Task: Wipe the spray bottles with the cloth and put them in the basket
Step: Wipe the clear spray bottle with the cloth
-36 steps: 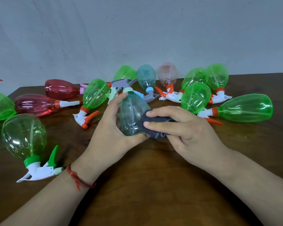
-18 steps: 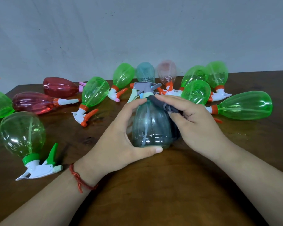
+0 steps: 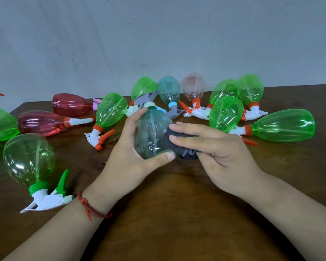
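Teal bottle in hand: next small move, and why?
Probably turn the teal bottle a little in the left hand: the right hand presses the cloth against one side only, so the other faces likely need wiping.

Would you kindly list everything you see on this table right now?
held teal bottle: one, teal, centre, in left hand
rear teal bottle: one, teal, rear centre
green bottles: nine, green, scattered, two cropped far left
red bottles: two, dark red, rear left
pink bottle: one, pale pink, rear centre
cloth: one, dark grey, against held teal bottle
table: one, dark brown
bracelet: one, red, left wrist
left hand: one, grips held teal bottle
right hand: one, holds cloth
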The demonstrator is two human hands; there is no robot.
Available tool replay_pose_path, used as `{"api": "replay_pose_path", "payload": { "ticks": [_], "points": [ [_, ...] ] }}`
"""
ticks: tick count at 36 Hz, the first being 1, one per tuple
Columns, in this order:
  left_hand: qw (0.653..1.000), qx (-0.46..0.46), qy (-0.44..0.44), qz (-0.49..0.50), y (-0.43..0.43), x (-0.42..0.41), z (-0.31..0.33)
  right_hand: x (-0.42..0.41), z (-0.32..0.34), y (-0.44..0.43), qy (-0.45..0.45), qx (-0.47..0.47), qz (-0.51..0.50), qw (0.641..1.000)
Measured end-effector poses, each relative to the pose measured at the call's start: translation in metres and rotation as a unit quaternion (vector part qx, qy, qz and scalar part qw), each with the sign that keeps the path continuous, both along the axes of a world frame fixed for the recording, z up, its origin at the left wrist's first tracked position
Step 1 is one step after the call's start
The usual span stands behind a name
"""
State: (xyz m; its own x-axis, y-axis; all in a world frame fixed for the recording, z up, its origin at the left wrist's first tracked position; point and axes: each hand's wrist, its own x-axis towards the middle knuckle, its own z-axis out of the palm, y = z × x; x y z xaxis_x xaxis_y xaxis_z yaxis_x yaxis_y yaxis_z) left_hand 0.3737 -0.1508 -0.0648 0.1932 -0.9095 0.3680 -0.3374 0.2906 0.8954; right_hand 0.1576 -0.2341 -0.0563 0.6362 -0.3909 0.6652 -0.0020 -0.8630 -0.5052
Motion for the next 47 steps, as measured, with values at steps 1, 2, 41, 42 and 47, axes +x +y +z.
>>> {"api": "replay_pose_path", "payload": {
  "ticks": [1,2,41,42,47],
  "points": [
    [1.0,-0.001,0.006,0.002,0.0,0.0,0.0,0.0,0.001,0.0,0.007,-0.003,0.004,1.0],
    [1.0,-0.001,0.011,0.004,-0.001,0.0,0.0,-0.001,0.001,0.0,0.012,-0.006,0.006,1.0],
    [0.997,0.021,-0.069,0.024,-0.004,0.007,-0.006,0.0,-0.002,-0.003,0.02,0.012,-0.003,1.0],
    [0.998,0.022,-0.056,0.028,-0.005,0.01,-0.007,0.0,-0.002,-0.002,0.024,0.006,0.004,1.0],
    [0.999,0.025,-0.016,0.03,-0.007,0.012,-0.008,0.0,-0.001,0.0,0.043,-0.016,0.011,0.999]
  ]
}}
